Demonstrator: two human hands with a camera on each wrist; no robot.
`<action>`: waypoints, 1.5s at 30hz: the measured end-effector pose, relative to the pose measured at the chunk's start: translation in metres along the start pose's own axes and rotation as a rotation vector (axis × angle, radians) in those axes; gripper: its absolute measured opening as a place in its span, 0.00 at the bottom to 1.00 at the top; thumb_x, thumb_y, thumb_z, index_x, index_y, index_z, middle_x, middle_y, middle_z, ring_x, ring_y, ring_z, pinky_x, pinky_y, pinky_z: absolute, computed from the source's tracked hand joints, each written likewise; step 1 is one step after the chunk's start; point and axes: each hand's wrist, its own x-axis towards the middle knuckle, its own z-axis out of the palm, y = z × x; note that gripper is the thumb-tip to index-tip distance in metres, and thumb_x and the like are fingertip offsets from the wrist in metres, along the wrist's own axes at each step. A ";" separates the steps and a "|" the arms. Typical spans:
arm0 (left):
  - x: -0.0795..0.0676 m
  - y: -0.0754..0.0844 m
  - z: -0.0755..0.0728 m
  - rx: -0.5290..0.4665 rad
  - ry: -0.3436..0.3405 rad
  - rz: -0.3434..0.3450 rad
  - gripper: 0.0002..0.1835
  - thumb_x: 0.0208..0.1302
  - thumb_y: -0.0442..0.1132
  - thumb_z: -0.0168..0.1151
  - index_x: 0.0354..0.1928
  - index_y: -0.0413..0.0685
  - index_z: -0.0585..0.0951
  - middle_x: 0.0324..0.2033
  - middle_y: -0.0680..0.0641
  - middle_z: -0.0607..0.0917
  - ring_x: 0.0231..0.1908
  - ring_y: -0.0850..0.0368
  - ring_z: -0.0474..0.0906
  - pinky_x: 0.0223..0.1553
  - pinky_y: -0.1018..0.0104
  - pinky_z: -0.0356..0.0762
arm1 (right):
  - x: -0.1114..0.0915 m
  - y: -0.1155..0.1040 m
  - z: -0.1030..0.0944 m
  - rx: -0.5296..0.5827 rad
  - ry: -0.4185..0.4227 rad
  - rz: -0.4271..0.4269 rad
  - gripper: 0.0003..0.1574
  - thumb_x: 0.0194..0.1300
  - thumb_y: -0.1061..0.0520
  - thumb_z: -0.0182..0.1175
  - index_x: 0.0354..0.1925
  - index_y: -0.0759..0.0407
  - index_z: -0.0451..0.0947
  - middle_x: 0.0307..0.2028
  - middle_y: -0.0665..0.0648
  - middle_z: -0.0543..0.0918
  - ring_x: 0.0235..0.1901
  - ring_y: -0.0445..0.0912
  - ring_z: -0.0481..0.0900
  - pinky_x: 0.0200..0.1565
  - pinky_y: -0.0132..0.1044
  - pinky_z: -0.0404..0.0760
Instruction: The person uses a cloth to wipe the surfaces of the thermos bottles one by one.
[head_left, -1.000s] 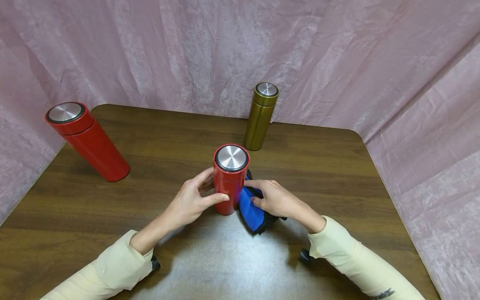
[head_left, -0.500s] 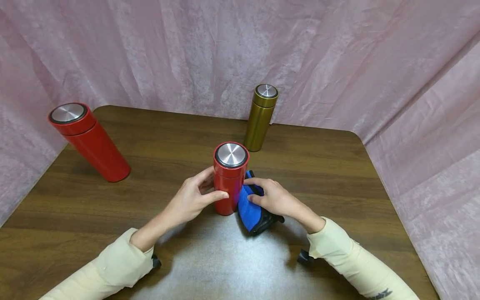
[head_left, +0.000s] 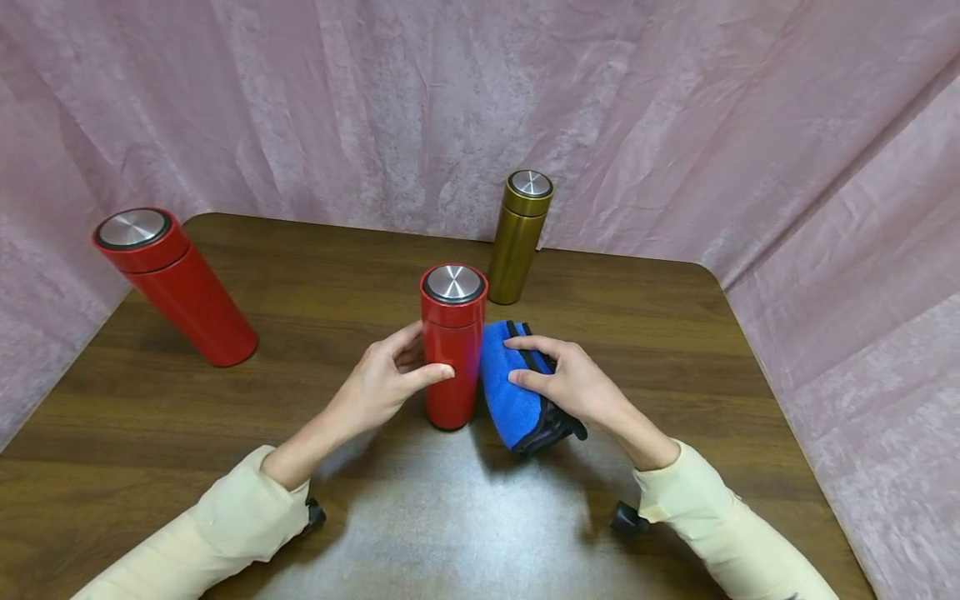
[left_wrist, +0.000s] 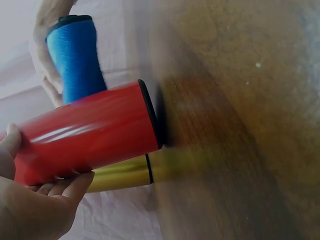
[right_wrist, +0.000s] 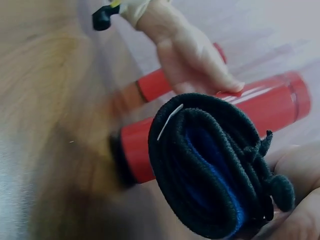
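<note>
Near the middle of the table stands a red thermos flask (head_left: 453, 358) with a silver-topped lid, roughly upright. My left hand (head_left: 382, 379) grips it from the left, thumb across the front; the fingers behind it show in the left wrist view, curled under the red flask (left_wrist: 95, 130). My right hand (head_left: 573, 379) holds a folded blue cloth (head_left: 510, 387) with black edging, close to the flask's right side. The rolled layers of the cloth (right_wrist: 200, 170) face the right wrist camera, where the right fingers are mostly hidden.
A second red flask (head_left: 187, 292) stands at the left of the table. Behind the held flask, slightly right, is a slimmer gold flask (head_left: 517, 242). The brown wooden table (head_left: 637, 317) ends at a pink curtain (head_left: 420, 117) at the back.
My right hand has drawn the blue cloth slightly right and up, off the flask's side. The held flask's top has shifted away from me and a little left, with my left hand still around it.
</note>
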 end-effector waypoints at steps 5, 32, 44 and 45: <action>0.003 0.001 -0.002 -0.013 0.022 -0.029 0.34 0.65 0.34 0.73 0.72 0.39 0.72 0.60 0.38 0.83 0.56 0.42 0.84 0.58 0.55 0.82 | -0.009 -0.012 -0.013 0.044 0.048 -0.041 0.30 0.70 0.54 0.69 0.68 0.50 0.78 0.64 0.65 0.77 0.49 0.58 0.85 0.48 0.51 0.88; 0.008 0.000 -0.005 -0.023 0.061 -0.072 0.34 0.68 0.34 0.70 0.73 0.37 0.70 0.60 0.36 0.82 0.57 0.40 0.83 0.58 0.53 0.82 | -0.026 -0.057 -0.019 -0.032 0.579 -0.771 0.30 0.56 0.74 0.73 0.58 0.62 0.84 0.51 0.60 0.85 0.46 0.50 0.83 0.48 0.31 0.85; 0.008 0.000 -0.003 -0.033 0.046 -0.084 0.33 0.67 0.35 0.71 0.72 0.38 0.71 0.59 0.37 0.83 0.56 0.41 0.84 0.57 0.52 0.83 | -0.010 -0.046 0.005 -0.140 0.544 -0.908 0.27 0.59 0.68 0.74 0.57 0.64 0.83 0.55 0.65 0.82 0.54 0.57 0.83 0.58 0.42 0.83; 0.008 0.000 -0.003 -0.034 0.047 -0.086 0.33 0.67 0.35 0.71 0.72 0.38 0.71 0.59 0.37 0.83 0.56 0.41 0.84 0.57 0.52 0.83 | -0.009 -0.045 0.007 -0.148 0.535 -0.904 0.28 0.58 0.70 0.74 0.57 0.63 0.83 0.55 0.65 0.82 0.54 0.57 0.83 0.58 0.43 0.83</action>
